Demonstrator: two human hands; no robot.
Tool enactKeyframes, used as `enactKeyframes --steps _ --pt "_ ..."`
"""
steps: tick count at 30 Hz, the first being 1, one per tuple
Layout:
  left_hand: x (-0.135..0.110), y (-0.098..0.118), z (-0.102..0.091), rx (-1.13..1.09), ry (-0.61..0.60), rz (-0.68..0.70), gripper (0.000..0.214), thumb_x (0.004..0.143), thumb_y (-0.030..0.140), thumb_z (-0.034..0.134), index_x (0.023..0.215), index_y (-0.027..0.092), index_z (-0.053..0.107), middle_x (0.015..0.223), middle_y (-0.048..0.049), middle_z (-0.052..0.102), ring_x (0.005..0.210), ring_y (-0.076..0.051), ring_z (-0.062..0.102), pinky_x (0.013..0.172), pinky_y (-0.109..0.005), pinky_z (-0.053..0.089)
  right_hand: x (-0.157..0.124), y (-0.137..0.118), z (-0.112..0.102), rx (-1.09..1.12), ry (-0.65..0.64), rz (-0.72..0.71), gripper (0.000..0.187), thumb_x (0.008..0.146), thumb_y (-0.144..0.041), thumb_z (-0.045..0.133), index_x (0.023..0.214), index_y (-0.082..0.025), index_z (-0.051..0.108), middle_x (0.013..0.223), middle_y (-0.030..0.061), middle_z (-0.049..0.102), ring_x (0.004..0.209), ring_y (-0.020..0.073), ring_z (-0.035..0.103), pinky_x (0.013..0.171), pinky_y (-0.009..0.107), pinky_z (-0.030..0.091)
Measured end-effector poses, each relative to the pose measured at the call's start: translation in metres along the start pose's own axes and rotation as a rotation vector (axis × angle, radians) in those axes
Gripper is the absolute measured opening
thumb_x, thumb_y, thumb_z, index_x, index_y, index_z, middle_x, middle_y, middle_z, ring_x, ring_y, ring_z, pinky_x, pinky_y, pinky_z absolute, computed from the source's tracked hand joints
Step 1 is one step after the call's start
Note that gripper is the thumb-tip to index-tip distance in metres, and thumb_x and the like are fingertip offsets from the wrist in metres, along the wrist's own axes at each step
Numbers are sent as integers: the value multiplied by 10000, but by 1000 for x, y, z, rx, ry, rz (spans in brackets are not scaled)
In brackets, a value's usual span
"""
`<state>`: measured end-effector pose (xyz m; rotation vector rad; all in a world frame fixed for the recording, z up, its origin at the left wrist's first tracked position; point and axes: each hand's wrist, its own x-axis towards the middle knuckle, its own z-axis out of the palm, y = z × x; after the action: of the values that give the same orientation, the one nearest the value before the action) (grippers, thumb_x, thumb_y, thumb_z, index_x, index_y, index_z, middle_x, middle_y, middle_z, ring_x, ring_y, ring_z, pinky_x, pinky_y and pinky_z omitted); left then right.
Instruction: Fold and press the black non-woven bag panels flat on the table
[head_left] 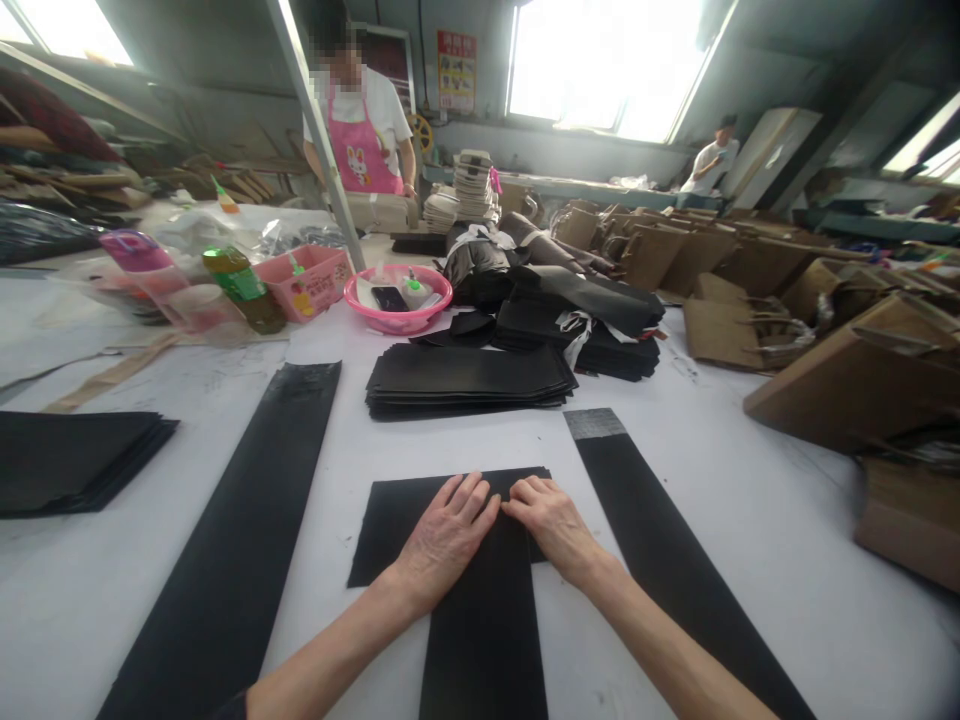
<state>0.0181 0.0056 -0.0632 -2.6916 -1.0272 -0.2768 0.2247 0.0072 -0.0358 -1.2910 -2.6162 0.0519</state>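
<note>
A black rectangular panel [390, 520] lies crosswise on the white table in front of me. Over it runs the end of a long black strip [487, 640], coming from the near edge. My left hand [450, 525] rests on the panel and strip with its fingers stretched out, pressing down. Close beside it, my right hand [546, 515] has curled fingers pinched at the strip's far end. The fingertips of both hands nearly meet, and the strip's end is partly hidden under them.
Long black strips lie left [247, 530] and right [667, 540]. Ahead are a stack of black panels [469, 375] and a pink basin [397, 318] holding a phone. Another black stack [75, 460] is at far left, brown bags [855, 380] at right. A co-worker [367, 140] stands across the table.
</note>
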Motion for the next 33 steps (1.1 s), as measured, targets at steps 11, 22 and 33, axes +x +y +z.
enactKeyframes --steps 11,22,33 --pt "5 0 -4 -1 -42 60 327 945 123 498 1272 147 502 1313 -127 484 1351 -300 323 1137 -496 300 -4 13 4 25 13 13 46 904 -214 618 919 -228 659 882 -4 604 844 154 522 722 261 420" --pt "7 1 -3 -30 -53 41 370 946 136 509 1310 191 473 1379 -132 425 1387 -299 254 1145 -495 280 -8 10 3 7 -11 9 68 885 -173 619 927 -209 658 927 26 589 861 170 518 719 270 428" --pt "7 3 2 -20 -44 47 378 928 168 565 1296 186 483 1330 -141 471 1361 -308 308 1130 -491 296 -12 21 1 77 25 36 130 937 -232 565 868 -216 674 860 7 597 838 138 531 698 226 442"
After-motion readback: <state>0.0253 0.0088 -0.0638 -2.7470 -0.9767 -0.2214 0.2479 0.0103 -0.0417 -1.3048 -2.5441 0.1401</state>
